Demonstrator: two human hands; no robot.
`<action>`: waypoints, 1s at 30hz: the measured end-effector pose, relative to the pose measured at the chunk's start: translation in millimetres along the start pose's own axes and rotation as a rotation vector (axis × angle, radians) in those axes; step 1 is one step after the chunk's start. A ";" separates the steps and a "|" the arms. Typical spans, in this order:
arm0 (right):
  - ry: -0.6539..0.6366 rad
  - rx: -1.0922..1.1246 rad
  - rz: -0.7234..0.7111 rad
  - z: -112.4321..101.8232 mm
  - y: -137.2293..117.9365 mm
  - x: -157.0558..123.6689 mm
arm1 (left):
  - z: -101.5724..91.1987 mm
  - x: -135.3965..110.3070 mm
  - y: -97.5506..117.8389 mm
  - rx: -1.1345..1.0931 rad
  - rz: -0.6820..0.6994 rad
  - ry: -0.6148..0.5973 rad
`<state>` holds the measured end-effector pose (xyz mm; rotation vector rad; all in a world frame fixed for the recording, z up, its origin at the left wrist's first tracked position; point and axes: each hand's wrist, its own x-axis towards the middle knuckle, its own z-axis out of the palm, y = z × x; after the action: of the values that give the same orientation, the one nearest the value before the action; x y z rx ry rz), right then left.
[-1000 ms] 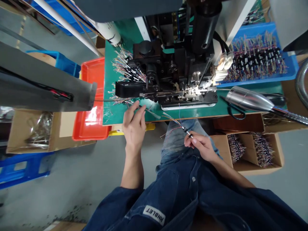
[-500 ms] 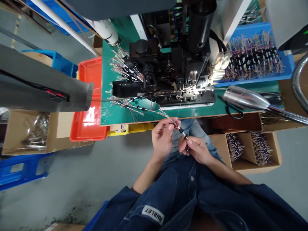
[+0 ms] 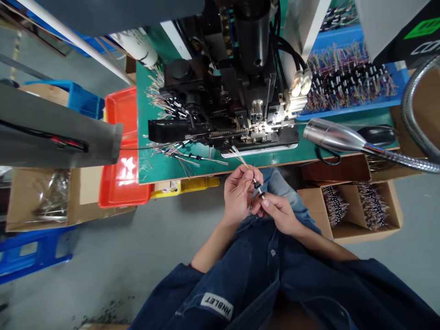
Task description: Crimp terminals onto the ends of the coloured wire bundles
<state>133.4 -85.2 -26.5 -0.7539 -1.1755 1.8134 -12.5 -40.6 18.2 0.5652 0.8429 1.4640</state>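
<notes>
My right hand (image 3: 277, 213) pinches the end of a wire bundle (image 3: 241, 158), just beside my left hand (image 3: 239, 200), which is closed on the wires. They seem light and limp, so the stiffer black sleeve (image 3: 257, 184) looks the place to hold; the bundle slants up-left, its loose ends fanning toward the crimper (image 3: 220, 96) at top centre.

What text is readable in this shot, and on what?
"HNBLET": white patch on dark denim clothing, upside down in this view.
Unreadable: white lettering beside a green mark on black panel, cut off by the frame edge.
Unreadable: black marks on white cylinder, too small and blurred.
</notes>
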 end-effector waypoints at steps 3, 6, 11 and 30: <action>0.016 -0.064 -0.035 0.9 -2.8 3.3 | 3.8 0.5 -1.4 0.031 0.028 -0.016; 0.015 -0.145 -0.064 -0.4 -5.5 7.5 | 3.5 2.0 -3.3 0.061 0.025 -0.009; 0.063 -0.159 -0.041 -10.1 -11.6 13.7 | -5.3 3.6 -5.8 0.242 0.091 0.077; 0.288 -0.033 -0.176 0.7 -65.8 72.2 | -10.3 1.7 -1.1 0.411 0.163 0.143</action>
<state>119.1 -7.7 31.2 -0.8699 -1.0483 1.4876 -20.0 -40.6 10.9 0.8589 1.2487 1.4983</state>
